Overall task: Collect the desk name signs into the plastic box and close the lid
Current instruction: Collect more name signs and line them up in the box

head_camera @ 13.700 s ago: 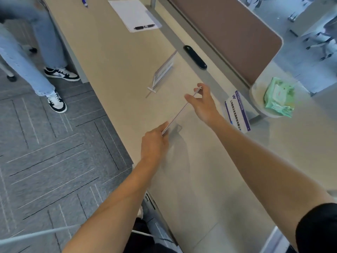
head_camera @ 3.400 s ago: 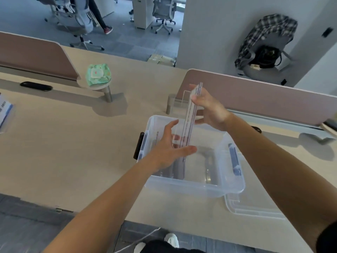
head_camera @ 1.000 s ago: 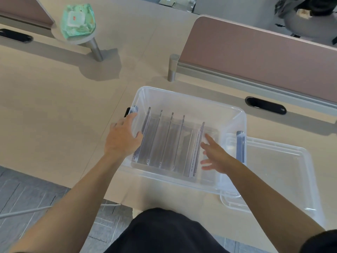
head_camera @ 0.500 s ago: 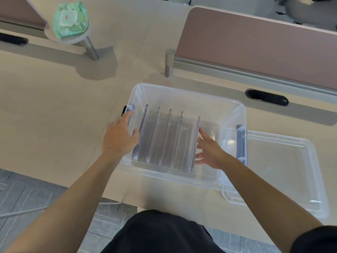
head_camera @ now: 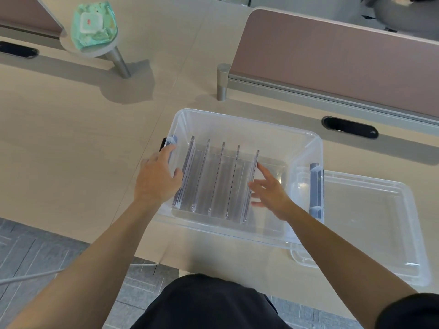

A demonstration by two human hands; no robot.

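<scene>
The clear plastic box (head_camera: 247,120) stands on the desk near its front edge. Several transparent desk name signs (head_camera: 221,179) stand on edge in a row inside it, filling its left half. My left hand (head_camera: 156,179) grips the box's left wall, fingers outside by the grey latch and thumb inside next to the leftmost sign. Inside the box, my right hand (head_camera: 268,191) is open with fingers spread, its fingertips against the rightmost sign. The clear lid (head_camera: 370,224) lies flat on the desk to the right, its left edge tucked under the box.
A pink divider panel (head_camera: 344,60) on a metal post (head_camera: 223,81) runs behind the box, with a black cable slot (head_camera: 350,127) below it. A green wipes pack (head_camera: 93,22) sits on a small round shelf at far left. Grey carpet lies below the desk edge.
The sign lowered in with both hands a few seconds ago now stands in the row. In the last second my right hand edged up along the rightmost sign; my left hand stayed on the box wall.
</scene>
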